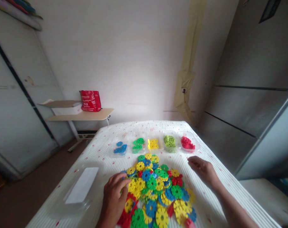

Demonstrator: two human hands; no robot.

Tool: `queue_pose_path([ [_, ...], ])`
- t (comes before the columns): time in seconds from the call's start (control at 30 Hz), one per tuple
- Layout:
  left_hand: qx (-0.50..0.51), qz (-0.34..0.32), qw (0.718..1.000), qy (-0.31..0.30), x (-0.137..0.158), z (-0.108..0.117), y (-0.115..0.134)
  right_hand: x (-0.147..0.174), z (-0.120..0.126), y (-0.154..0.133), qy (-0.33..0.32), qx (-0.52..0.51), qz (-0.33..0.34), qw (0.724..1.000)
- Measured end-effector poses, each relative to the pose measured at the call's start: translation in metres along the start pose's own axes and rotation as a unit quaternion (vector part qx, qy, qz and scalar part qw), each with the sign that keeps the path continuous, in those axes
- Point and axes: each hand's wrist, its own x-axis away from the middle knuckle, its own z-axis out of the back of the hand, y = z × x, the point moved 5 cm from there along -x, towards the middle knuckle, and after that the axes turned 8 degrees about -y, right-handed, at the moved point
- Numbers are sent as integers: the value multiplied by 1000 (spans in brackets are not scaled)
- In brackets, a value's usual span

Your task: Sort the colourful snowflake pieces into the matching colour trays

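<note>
A pile of flower-shaped plastic discs point(152, 183) in yellow, blue, green and red covers the middle of the table, with red angular pieces point(174, 180) mixed in. At the pile's left side is my left hand point(114, 196), its curved fingers and thumb apart and close to the yellow discs. My right hand point(203, 171) hovers off the pile's right side. Its fingers are drawn together, and anything between them is hidden. Beyond the pile, clear containers hold sorted pieces: blue discs point(120, 148), green discs point(138, 145), yellow pieces point(154, 144), light green pieces point(169, 142) and red pieces point(188, 143).
A clear plastic lid or box point(60, 205) with a white label point(83, 185) lies left on the white tablecloth point(105, 134). A small desk point(96, 115) with a red bag point(91, 100) stands back left. A grey cabinet point(231, 126) rises at right.
</note>
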Motion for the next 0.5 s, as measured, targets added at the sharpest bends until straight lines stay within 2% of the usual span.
queue_pose_path([
  [0.13, 1, 3, 1000, 5, 0, 1, 0, 9, -22, -20, -147, -29, 24, 988],
  [0.2, 3, 3, 1000, 4, 0, 1, 0, 13, -29, -30, -183, -25, 41, 982],
  [0.37, 2, 2, 1000, -3, 0, 0, -1, 16, -42, -47, -189, 44, 91, 977],
  [0.5, 0, 4, 1000, -2, 0, 1, 0, 14, -44, -45, -179, 81, 65, 978],
])
